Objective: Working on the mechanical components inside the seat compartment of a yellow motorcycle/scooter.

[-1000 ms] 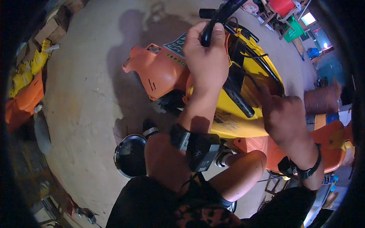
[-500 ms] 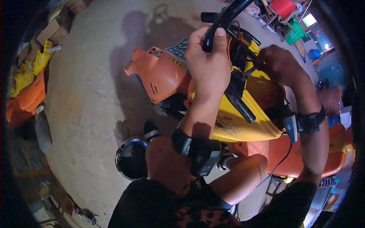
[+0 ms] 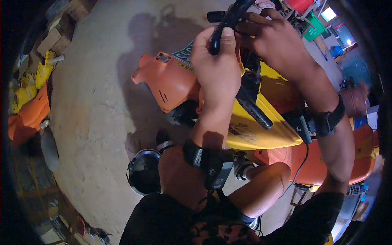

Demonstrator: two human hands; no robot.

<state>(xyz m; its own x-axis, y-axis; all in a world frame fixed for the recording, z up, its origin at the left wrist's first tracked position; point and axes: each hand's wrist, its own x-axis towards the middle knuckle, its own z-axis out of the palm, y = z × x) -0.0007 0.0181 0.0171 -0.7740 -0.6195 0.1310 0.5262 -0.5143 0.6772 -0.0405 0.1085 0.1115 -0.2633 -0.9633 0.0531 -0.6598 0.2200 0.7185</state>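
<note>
My left hand (image 3: 218, 61) is wrapped round the lower end of a thick black tube (image 3: 240, 10), thumb on top. The tube belongs to a black metal frame (image 3: 253, 107) on a vehicle with plastic panels, a yellow panel (image 3: 265, 128) and an orange shell (image 3: 175, 85). A dark green plate (image 3: 183, 55) is fixed on the orange shell. Just right of the tube is my right hand (image 3: 271, 36), its fingers curled in by the upper frame. What those fingertips grip is hidden by the hand.
A round black container (image 3: 143, 172) stands on the floor by my left knee. An orange vehicle body (image 3: 318, 165) is at the right. Orange and yellow panels (image 3: 30, 114) and cardboard boxes (image 3: 55, 36) line the left side. A green bin (image 3: 314, 26) is at the far right.
My right hand has moved up and left, from the middle of the frame to beside the tube. My left hand keeps its hold; the view has shifted slightly.
</note>
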